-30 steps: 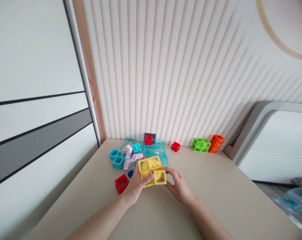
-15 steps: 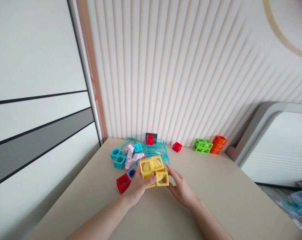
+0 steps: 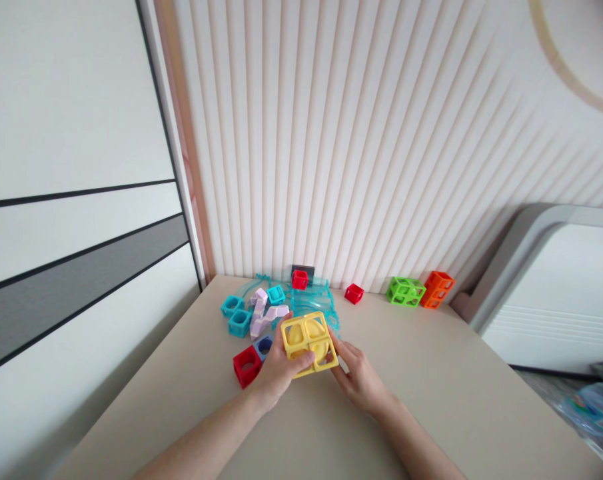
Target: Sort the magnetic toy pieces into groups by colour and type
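Thumb (image 3: 305, 361) across the yellow block (image 3: 308, 342)!

Close in, the left hand (image 3: 275, 368) is clamped on it, holding it over the table (image 3: 431, 407). Alongside, the right hand (image 3: 358, 377) touches the block's right side, though whether it grips, I can't tell. Just past the left hand, a red block (image 3: 245, 377) sits by a partly hidden blue block (image 3: 264, 346). Further back, we've got teal blocks (image 3: 238, 325), a lilac piece (image 3: 259, 321) and see-through teal parts (image 3: 312, 302). Now the ribbed wall (image 3: 281, 147): a red cube (image 3: 300, 280) before a dark panel (image 3: 310, 272), then a green block (image 3: 406, 292) beside an orange block (image 3: 438, 290).
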{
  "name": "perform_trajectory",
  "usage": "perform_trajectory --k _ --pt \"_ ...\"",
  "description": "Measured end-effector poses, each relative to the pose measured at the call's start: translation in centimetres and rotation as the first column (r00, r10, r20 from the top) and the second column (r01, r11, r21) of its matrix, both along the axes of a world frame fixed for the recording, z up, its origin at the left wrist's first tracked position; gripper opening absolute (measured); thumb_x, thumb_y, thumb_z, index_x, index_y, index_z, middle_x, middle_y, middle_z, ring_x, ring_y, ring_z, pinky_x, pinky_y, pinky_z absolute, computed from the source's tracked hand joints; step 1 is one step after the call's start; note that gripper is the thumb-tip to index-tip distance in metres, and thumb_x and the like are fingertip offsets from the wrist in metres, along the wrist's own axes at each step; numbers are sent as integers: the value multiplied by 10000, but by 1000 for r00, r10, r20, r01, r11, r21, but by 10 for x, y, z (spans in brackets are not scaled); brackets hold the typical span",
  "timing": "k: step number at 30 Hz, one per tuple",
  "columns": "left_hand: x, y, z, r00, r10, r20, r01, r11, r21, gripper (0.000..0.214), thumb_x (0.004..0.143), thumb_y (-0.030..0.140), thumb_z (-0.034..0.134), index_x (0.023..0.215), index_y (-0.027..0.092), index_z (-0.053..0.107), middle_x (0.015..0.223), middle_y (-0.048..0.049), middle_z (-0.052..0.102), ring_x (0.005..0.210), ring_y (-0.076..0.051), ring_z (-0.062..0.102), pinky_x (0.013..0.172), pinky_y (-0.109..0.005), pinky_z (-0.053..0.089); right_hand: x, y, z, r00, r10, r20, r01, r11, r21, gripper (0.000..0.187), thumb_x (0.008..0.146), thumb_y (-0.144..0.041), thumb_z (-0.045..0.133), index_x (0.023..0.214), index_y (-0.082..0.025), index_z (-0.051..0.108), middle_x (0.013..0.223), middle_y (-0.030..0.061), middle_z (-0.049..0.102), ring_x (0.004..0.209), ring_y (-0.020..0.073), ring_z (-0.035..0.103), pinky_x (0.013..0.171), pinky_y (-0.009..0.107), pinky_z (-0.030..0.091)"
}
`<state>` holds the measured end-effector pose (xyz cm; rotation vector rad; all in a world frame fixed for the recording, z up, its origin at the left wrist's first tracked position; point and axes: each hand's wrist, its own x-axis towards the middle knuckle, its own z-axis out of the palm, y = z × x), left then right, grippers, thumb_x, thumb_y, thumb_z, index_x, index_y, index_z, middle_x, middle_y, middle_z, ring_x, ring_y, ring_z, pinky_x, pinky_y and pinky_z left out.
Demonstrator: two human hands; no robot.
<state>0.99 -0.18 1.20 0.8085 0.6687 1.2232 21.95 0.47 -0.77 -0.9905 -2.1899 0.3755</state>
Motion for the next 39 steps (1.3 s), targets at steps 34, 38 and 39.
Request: perform_trajectory --k 34,38,39 --pt "-2 -2 5 995 1 -101 -5 999 -36 954 681 305 886 1475 285 358 1272 -127 700 1179 -326 672 1018 -501 512 -1 -6 8 998 56 5 -55 994 -92 762 1023 -642 303 1629 -196 179 1057 115 707 911 259 678 851 379 540" --pt "-4 -1 5 991 1 -130 -4 1000 -24 887 689 295 872 1435 271 392 1275 -123 693 1184 -324 666 1022 -499 511 -1 -6 9 998 56 3 -55 994 -91 763 1022 -649 283 1618 -178 214 1021 110 699 886 254 669 840 372 539" --pt "-5 -1 5 991 -2 -137 0 1000 -18 878 692 294 869 1429 270 392 1269 -121 694 1177 -320 669 1023 -497 511 -2 -6 9 998 58 2 -57 994 -95 759 1021 -647 293 1615 -179 223 1029 112 698 890 254 668 845 373 538"
